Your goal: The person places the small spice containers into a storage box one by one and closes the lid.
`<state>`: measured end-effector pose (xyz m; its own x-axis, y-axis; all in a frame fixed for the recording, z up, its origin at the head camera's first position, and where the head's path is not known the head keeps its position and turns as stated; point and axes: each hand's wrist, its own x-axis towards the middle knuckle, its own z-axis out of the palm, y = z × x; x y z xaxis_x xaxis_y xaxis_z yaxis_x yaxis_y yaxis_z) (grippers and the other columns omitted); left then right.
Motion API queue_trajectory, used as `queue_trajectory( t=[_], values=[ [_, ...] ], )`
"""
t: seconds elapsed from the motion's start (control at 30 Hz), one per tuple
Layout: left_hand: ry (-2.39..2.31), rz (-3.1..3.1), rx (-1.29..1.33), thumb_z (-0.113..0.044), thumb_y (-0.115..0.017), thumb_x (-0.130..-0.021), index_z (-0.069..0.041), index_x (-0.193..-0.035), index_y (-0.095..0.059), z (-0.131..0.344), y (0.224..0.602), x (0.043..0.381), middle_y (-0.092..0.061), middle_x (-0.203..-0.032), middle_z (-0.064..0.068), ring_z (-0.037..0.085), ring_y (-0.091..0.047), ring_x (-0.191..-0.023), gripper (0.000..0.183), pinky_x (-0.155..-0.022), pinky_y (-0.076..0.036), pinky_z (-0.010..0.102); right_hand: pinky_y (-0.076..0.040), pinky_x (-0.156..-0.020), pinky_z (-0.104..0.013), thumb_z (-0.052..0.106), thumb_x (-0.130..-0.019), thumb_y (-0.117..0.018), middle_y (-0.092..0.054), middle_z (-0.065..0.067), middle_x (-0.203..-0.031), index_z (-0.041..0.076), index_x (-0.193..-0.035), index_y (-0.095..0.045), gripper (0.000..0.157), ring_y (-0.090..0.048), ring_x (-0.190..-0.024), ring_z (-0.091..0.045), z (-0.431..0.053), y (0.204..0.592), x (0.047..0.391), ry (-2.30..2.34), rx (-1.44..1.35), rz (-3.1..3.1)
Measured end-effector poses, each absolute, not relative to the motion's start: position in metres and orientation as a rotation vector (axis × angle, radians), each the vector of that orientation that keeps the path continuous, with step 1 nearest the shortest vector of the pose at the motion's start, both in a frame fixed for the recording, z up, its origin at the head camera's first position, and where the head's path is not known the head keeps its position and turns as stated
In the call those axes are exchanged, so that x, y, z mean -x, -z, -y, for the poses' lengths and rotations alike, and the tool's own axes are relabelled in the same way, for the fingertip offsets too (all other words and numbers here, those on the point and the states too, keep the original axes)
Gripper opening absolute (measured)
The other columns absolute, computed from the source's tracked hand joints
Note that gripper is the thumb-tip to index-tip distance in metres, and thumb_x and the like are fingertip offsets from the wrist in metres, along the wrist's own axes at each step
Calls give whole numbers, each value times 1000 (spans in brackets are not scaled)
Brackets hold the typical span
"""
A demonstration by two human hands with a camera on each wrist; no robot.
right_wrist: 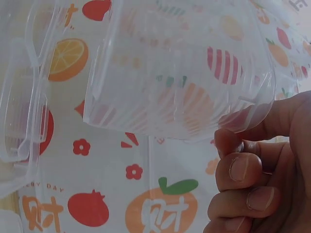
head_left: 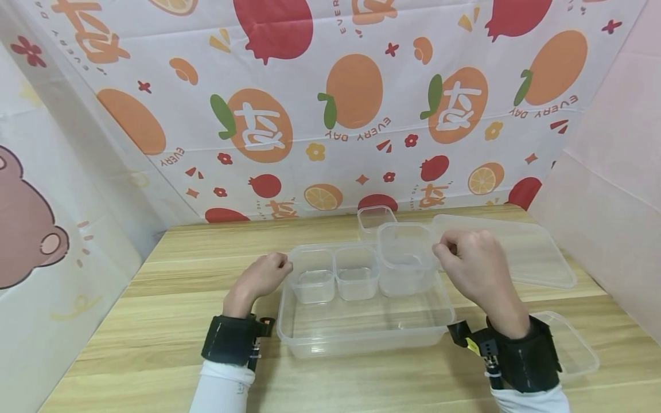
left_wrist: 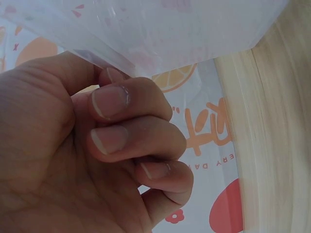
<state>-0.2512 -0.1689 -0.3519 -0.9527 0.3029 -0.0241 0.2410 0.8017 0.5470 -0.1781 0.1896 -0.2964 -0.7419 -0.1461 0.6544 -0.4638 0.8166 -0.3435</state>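
A clear, rectangular plastic box (head_left: pixel 361 345) sits on the wood-grained worktop (head_left: pixel 155 310), its left rim apparently pinched by the curled fingers of the left hand (head_left: pixel 261 276). The right hand (head_left: pixel 474 265) pinches a translucent, round-cornered tub (head_left: pixel 405 282) toward the box's far right. Behind hangs fruit-printed cloth (head_left: pixel 304 115).

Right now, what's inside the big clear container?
The big container holds two small boxes along its far side. A third box, in the right fingers, overlaps its far right corner; whether it's seated isn't clear, and it partly hides that corner.
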Motion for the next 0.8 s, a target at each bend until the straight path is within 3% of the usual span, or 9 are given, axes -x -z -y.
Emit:
queue_trajectory(
  t=[0.8],
  values=[
    [-833, -2894, -446, -10, -44, -100, -11, -67, -41, 169, 353, 250, -33, -64, -1, 15, -32, -58, 33, -58, -30, 32, -30, -48, -27, -2, -90, -61, -40, 8, -51, 8, -66, -68, 26, -38, -48, -10, -162, 299, 175, -726, -521, 2416]
  ],
)
